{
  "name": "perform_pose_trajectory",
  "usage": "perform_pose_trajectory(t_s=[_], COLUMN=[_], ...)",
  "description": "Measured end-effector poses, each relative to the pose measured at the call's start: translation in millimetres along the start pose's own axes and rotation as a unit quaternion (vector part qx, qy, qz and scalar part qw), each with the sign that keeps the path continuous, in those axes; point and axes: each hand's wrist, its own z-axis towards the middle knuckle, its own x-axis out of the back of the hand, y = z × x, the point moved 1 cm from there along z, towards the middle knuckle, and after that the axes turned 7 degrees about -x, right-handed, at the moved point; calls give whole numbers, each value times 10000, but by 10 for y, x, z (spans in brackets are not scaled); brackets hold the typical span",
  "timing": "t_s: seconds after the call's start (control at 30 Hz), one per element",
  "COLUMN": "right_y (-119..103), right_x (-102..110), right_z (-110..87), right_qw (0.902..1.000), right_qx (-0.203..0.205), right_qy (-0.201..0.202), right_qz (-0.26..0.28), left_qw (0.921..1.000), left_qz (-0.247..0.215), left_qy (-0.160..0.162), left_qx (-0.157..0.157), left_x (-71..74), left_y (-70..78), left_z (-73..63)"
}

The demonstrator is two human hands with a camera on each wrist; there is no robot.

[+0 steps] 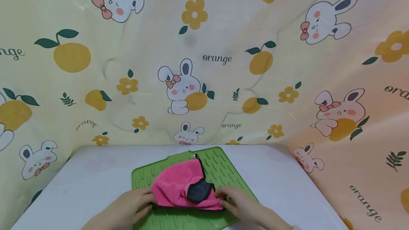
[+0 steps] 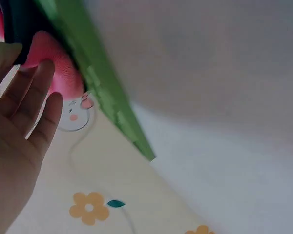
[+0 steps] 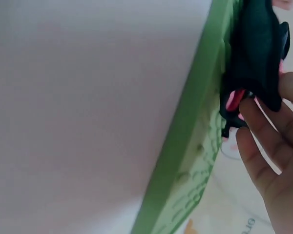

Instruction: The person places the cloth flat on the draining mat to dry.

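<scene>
A: Position of the pink cloth [image 1: 179, 175]?
B: Lower middle of the head view, lying on the green mat [image 1: 220, 168], which sat on the white table [image 1: 96, 173].
A: Long axis?
B: Roughly left to right. The black edging [image 1: 188, 208] along its lower side ran nearly level; the upper side rose to a corner above the middle, with a small tag [image 1: 194, 156] at its tip.
A: Left hand [image 1: 132, 204]?
B: At the cloth's left end. Thumb and fingers were narrow, pinching the edge; the left wrist view had this at upper left. From those fingers, the cloth extended toward the right of the frame.
A: Right hand [image 1: 238, 202]?
B: At the lower right corner, also pinching. The right wrist view put a dark part of the cloth between thumb and fingers. From there, the bulk lay to the left.
A: Nearer hand?
B: Neither, judged by contact: both touched it. The dark patch [image 1: 199, 192], however, lay closer to the right hand.
A: Key relation?
B: My judgement: the lower edge, spanning the two grips almost parallel to the frame's bottom.
</scene>
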Motion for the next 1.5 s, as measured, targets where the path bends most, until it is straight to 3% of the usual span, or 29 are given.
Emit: perform_pose_trajectory(t_s=[0.13,0.23,0.37,0.47,0.67,0.77,0.87,1.0,1.13,1.33,1.5], right_y=[30,82,190,265,361,361,338,317,318,373,422], right_x=[91,152,200,206,163,147,159,185,198,207,189], right_z=[-17,-34,-59,-80,-106,-123,-172,-275,-352,-405,-379], right_qw=[9990,9968,9929,9913,9945,9942,9928,9903,9922,9955,9944], right_qx=[44,164,363,435,61,-38,40,459,749,411,658], right_qy=[433,749,1015,1000,276,69,217,490,249,-213,-164], right_qz=[-41,-218,-500,-733,-1004,-1071,-1178,-1219,-962,-821,-814], left_qw=[9964,9942,9930,9892,9836,9841,9870,9912,9925,9959,9987], left_qz=[452,428,219,59,-362,-220,-44,-6,-11,62,-85], left_qy=[541,659,502,394,-211,-270,-159,61,207,-8,-231], left_qx=[-473,-728,-1047,-1407,-1754,-1743,-1601,-1323,-1207,-902,-453], left_x=[95,117,45,-58,-272,-325,-329,-280,-212,-166,-163], left_y=[58,128,219,261,305,317,305,262,203,113,76], left_z=[60,141,242,284,331,320,281,218,149,70,52])
